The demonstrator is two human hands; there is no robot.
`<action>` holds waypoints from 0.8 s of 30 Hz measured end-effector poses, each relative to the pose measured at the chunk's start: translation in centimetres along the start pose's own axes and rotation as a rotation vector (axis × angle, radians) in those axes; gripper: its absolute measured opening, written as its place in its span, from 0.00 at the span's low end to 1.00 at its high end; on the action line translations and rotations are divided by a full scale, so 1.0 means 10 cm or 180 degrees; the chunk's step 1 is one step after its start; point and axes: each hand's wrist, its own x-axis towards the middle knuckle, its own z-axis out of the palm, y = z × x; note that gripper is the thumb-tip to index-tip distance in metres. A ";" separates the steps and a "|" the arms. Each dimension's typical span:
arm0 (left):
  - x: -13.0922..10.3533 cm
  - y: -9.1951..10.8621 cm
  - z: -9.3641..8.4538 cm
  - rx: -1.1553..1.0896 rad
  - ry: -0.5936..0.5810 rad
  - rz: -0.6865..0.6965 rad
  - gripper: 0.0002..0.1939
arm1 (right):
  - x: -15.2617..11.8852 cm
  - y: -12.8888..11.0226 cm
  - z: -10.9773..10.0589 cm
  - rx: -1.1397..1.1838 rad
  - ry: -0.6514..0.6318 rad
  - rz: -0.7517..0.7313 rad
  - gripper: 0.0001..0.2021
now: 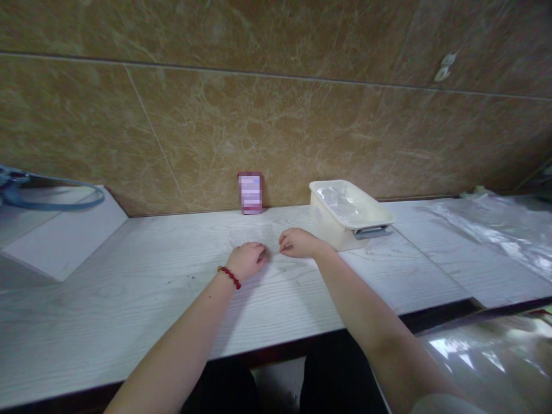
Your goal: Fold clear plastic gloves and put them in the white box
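Just left of the middle of the table (172,299) is my left hand (248,260), a red beaded bracelet (229,276) on its wrist. Its fingers are curled inward. My right hand (296,242) is a short way to the right, fingers pinched, beside the cream bin (330,221). A thin, clear plastic sheet or bag (254,234) lies faintly visible at and behind the fingers. Both hands are at its near edge; what exactly each pinches is too small to make out. Clear plastic (340,201) lies in the bin.
A phone-like object with a blurred screen (250,194) leans against the brown marbled wall. At the left are a white box-like panel (73,230) and a blue strap (60,205). Clear plastic bags (500,224) spread over the right side. The table's front edge runs before my legs.
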 end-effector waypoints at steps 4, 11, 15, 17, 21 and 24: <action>-0.01 0.00 0.00 0.0035 0.0035 0.0042 0.13 | 0.02 0.02 0.04 0.0032 0.0039 -0.0008 0.05; -0.01 0.01 -0.02 0.0009 -0.0021 -0.0018 0.12 | 0.03 0.00 0.02 0.0068 0.0019 -0.0024 0.05; -0.01 0.01 -0.02 0.0032 -0.0053 -0.0019 0.12 | -0.02 0.00 -0.06 0.0077 0.0112 -0.0004 0.06; -0.01 0.01 -0.02 0.0032 -0.0051 -0.0008 0.12 | -0.04 -0.01 -0.09 0.0060 0.0184 0.0037 0.06; -0.01 0.01 -0.02 -0.0005 -0.0048 -0.0023 0.12 | -0.02 -0.06 -0.10 0.0071 -0.0011 0.0039 0.08; -0.01 0.01 -0.02 -0.0046 -0.0034 -0.0012 0.12 | 0.01 -0.10 -0.09 0.0094 -0.0106 -0.0009 0.11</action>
